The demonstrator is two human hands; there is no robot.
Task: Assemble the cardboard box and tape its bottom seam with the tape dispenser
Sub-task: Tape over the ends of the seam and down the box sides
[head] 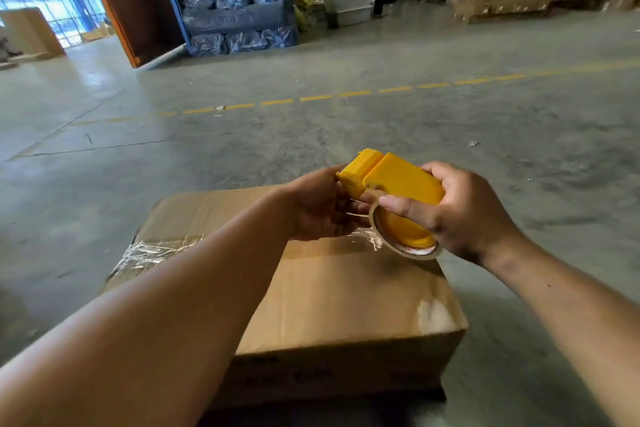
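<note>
Yellow tape dispenser (398,180) gripped by right hand (460,215) w/ left hand (320,206) pinching its front above cardboard box (346,291); free tape end first, probably.

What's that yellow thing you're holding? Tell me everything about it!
It is a tape dispenser, made of what looks like bright yellow plastic, with a flat body and a blocky front end. A roll of clear tape sits on its round hub. The right hand wraps its back end, and the left hand touches its front. It is held tilted in the air above the cardboard box.
</note>
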